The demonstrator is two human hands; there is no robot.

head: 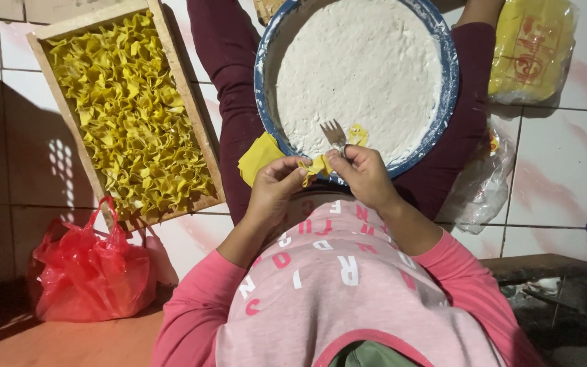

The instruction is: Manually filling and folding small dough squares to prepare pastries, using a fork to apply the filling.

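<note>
Pinching at the centre of the frame, both hands are closed on a small yellow wrapper (316,166), which is held between them just below the rim of a blue-edged bowl (448,81). The left hand (274,187) is curled, its fingertips shut on the wrapper's left end; the right hand (365,175) is closed too — the wrapper's right end and a metal fork (335,134) are gripped together, the tines lying over the white filling (358,71) with which the bowl is packed. A scrap of yellow dough (358,134) is seen beside the tines. A stack of flat yellow wrappers (258,157) is tucked just left of the left hand, partly hidden by it. At the upper left a wooden tray (191,102) is crowded with folded yellow dumplings (127,109). A red plastic bag (90,272) is slumped at the lower left — a yellow packet (531,47) in clear plastic is set at the upper right, on the white tiled floor (558,149).
</note>
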